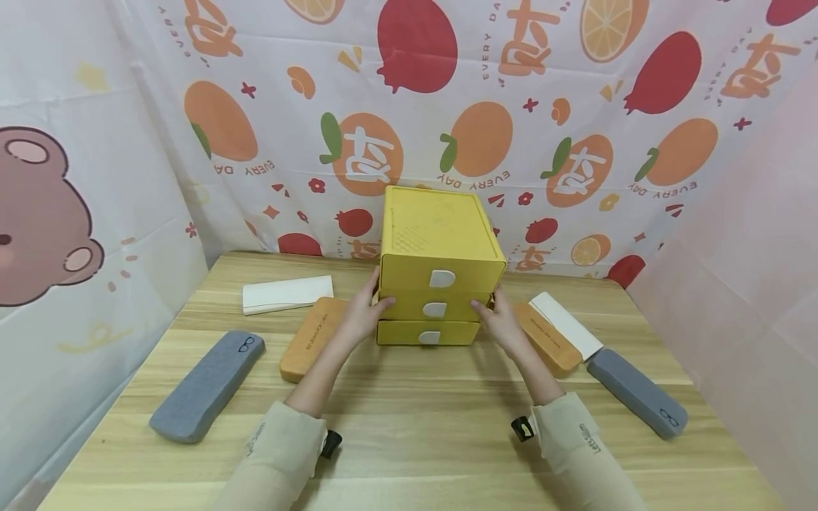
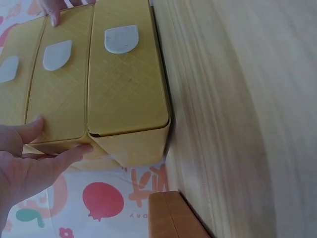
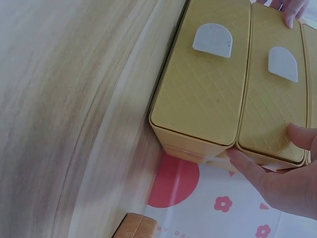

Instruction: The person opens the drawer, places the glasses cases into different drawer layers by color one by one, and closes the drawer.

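Observation:
A yellow three-tier drawer box (image 1: 441, 223) stands at the back middle of the table, each front bearing a white rounded tab (image 1: 434, 309). My left hand (image 1: 363, 314) grips its left side at the middle tier. In the left wrist view the thumb of the left hand (image 2: 29, 161) lies on the middle front, fingers along the side. On the opposite side my right hand (image 1: 501, 321) grips the same tier; in the right wrist view the right hand (image 3: 277, 181) has its thumb on the front edge and a finger near the seam below. The box's back is hidden.
Left of the box lie a white case (image 1: 287, 294), an orange-brown case (image 1: 314, 337) and a grey glasses case (image 1: 207, 387). To the right are another orange-brown case (image 1: 546, 339), a white case (image 1: 566, 325) and a grey glasses case (image 1: 637, 392). A fruit-print curtain (image 1: 287, 142) hangs behind.

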`<state>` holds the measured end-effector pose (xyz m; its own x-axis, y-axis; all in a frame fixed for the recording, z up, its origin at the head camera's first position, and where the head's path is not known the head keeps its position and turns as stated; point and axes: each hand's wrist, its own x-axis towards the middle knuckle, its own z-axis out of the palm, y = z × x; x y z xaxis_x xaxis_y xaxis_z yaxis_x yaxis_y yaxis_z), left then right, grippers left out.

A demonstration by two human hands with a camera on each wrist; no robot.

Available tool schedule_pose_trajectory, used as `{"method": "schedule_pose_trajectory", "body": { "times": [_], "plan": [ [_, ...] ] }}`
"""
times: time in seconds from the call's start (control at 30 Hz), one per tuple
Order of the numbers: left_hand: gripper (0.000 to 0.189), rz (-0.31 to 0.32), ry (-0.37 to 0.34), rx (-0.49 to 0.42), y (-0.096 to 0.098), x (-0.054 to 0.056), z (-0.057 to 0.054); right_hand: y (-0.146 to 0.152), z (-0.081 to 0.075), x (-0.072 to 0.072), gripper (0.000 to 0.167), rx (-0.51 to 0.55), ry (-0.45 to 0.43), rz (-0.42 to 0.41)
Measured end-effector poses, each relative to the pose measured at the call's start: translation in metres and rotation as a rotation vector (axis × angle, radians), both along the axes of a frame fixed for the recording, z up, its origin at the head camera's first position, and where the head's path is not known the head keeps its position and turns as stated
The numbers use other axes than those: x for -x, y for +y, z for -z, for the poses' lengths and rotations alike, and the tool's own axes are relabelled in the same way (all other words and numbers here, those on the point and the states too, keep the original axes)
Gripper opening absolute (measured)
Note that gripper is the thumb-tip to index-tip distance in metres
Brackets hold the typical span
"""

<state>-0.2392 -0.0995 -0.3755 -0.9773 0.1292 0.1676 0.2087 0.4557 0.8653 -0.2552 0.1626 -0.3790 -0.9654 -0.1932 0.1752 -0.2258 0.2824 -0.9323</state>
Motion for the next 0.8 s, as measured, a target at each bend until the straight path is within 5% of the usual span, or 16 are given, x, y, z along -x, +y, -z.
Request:
{"method": "schedule_pose_trajectory", "body": {
  "times": [0.8],
  "plan": [
    [0.068,-0.02,0.018,0.02,0.0045,0.0074,0.0045,0.003,0.0006,0.0044,0.047,-0.017,-0.039,0.007]
  ]
}}
